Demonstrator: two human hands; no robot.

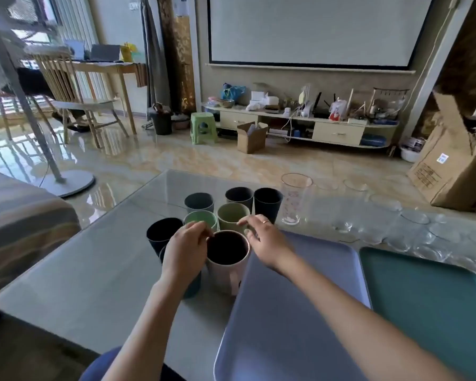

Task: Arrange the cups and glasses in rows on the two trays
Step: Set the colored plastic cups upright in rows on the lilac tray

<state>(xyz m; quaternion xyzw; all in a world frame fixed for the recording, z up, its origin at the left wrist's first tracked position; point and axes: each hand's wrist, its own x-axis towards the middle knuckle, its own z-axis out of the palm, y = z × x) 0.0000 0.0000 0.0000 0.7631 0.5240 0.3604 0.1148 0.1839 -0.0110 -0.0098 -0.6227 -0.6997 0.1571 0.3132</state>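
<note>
Upright pink mug [227, 259], mouth up; left hand [183, 253] seemingly grasps it, right hand [264, 242] released.

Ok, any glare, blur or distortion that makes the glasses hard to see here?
Head view: the clear glasses nearly vanish against the glossy table; only the tall glass reads clearly. Wide-angle bending at the edges; window glare on the floor; hands slightly soft.

No legible text; cardboard box [451, 160] label blurred, unreadable.
</note>
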